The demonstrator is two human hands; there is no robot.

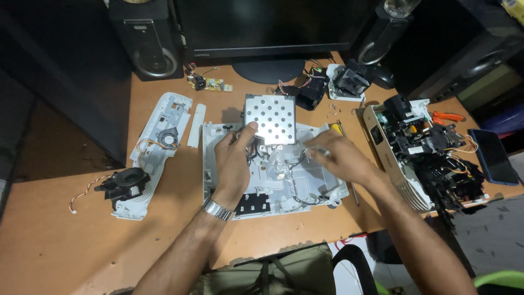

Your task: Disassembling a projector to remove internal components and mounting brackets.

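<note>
On the table [82, 240], dead centre: white plastic base shell [273, 196] lying flat, long axis running left to right, with a perforated metal shield plate [271, 117] sitting at its far edge. Left hand [233, 161] planted on the shell's left-middle, thumb tip touching the plate's near-left corner, fingers curled down into the black wiring [252, 150] just below it; looks like a loose grip, pinching or pressing, can't tell which. Right hand [337, 155] coming in from the right, fingers blurred, so grip state can't be called; seems to be resting on the shell's right side, near a yellow-handled screwdriver [337, 129]. Plate lying just beyond the left fingertips, so left hand clearly nearer. Off to the left, a white side cover [155, 147] with a small fan; off to the right, a gutted optics block [426, 158].
</note>
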